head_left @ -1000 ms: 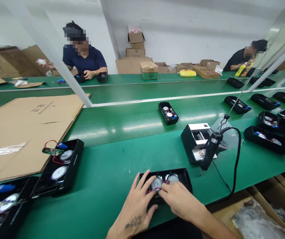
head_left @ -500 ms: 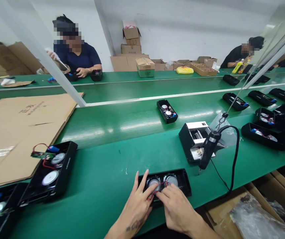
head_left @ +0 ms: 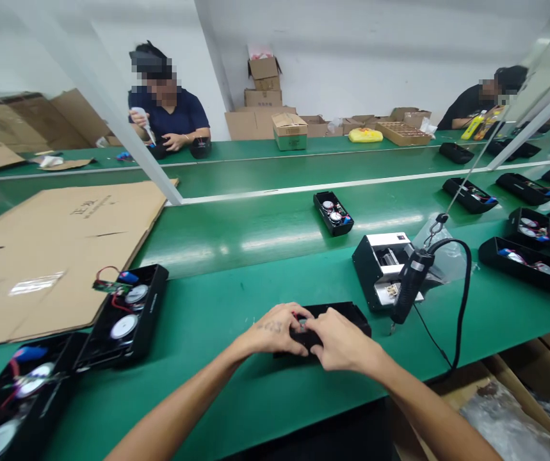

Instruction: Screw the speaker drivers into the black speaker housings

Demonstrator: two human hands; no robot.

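A black speaker housing point(head_left: 346, 312) lies on the green bench in front of me, long side towards me. My left hand point(head_left: 279, 330) is curled over its left part, thumb at the front wall and fingertips reaching inside. Over the middle, my right hand point(head_left: 344, 339) grips the same housing, its index finger bent inward and its thumb near the front wall. The two hands' fingertips nearly meet. A bit of red wire shows beside the left fingers; the round speakers inside are mostly hidden by the hands.
A black electric screwdriver point(head_left: 412, 285) hangs at the right, before a black-and-white box-shaped device point(head_left: 383, 269). Open housings with speakers point(head_left: 128, 314) stand at left; one more point(head_left: 333, 213) lies beyond. Flat cardboard point(head_left: 63, 256) covers the left. Co-workers point(head_left: 173, 118) sit across.
Both hands have moved from pinching red wires above the speakers to gripping the housing, covering the speakers. The housing is turned slightly. The view has shifted left, and the co-worker's tool hand has lowered.
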